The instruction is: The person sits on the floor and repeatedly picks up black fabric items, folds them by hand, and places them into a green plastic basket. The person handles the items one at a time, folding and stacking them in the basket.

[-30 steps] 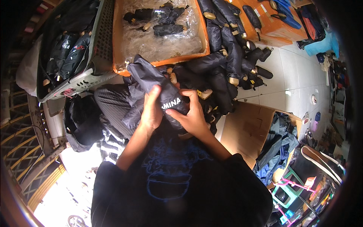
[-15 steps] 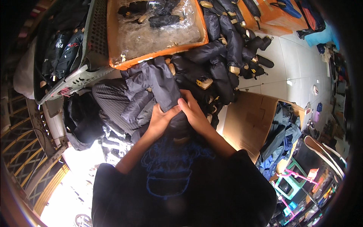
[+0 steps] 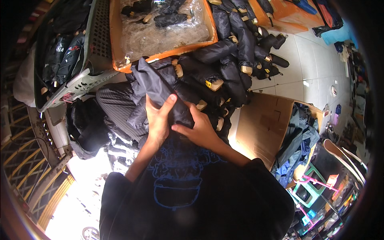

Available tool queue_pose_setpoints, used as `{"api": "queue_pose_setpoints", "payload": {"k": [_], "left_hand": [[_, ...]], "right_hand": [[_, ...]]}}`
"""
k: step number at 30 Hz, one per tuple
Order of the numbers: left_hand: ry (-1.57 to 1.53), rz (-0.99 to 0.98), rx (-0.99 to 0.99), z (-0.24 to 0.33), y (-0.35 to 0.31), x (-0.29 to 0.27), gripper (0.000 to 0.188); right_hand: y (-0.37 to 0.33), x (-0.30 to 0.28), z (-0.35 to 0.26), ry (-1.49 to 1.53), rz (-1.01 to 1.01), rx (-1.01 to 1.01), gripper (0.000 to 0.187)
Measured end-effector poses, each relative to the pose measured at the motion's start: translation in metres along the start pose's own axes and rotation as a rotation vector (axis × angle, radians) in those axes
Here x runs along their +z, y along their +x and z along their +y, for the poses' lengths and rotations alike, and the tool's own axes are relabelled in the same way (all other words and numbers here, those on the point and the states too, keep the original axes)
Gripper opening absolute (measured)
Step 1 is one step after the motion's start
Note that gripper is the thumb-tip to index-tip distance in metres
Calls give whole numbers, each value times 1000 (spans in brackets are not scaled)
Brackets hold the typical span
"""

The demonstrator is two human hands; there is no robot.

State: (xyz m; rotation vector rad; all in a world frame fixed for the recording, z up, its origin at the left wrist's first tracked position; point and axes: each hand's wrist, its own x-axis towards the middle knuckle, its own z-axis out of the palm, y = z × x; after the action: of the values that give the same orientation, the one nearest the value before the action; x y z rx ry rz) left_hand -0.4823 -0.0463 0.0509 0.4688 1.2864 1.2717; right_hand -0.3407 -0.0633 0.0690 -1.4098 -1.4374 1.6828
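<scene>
Both of my hands hold a folded umbrella (image 3: 155,83) in a loose black fabric sleeve, just in front of my chest. It lies at a slant, its far end toward the upper left. My left hand (image 3: 159,120) wraps the middle from the left, thumb across the top. Around the near end closes my right hand (image 3: 200,129), with its thumb on the near side. No handle shows on this umbrella; its near end is partly hidden by my fingers. Beyond my hands lies a pile of similar black-sleeved umbrellas (image 3: 200,72), several with pale beige ends showing.
Past the pile sits an orange-edged carton (image 3: 164,54) lined with clear plastic, holding some umbrellas. A grey perforated crate (image 3: 100,44) with more stands at the left. To the right, an open cardboard box (image 3: 262,124) contains dark and blue fabric. A green stool (image 3: 310,190) is at lower right.
The umbrella has turned, its far end swinging left and its near end coming closer to me. My left hand has moved farther up along it; my right hand has shifted down around the near end.
</scene>
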Motion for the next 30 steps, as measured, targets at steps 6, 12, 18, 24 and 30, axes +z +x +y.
{"api": "queue_pose_setpoints", "payload": {"k": [6, 12, 18, 24, 30], "left_hand": [[-404, -339, 14, -12, 12, -16, 74], [-181, -162, 123, -5, 1, -5, 66], [-217, -163, 81, 19, 5, 3, 52], [-239, -272, 48, 15, 1, 2, 46], [-310, -278, -14, 13, -2, 4, 56]], "right_hand": [[7, -5, 50, 674, -154, 118, 63], [8, 1, 12, 145, -79, 15, 54], [17, 6, 1, 219, 22, -89, 48], [17, 10, 3, 409, -54, 106, 46], [14, 12, 4, 280, 32, 9, 51]]}}
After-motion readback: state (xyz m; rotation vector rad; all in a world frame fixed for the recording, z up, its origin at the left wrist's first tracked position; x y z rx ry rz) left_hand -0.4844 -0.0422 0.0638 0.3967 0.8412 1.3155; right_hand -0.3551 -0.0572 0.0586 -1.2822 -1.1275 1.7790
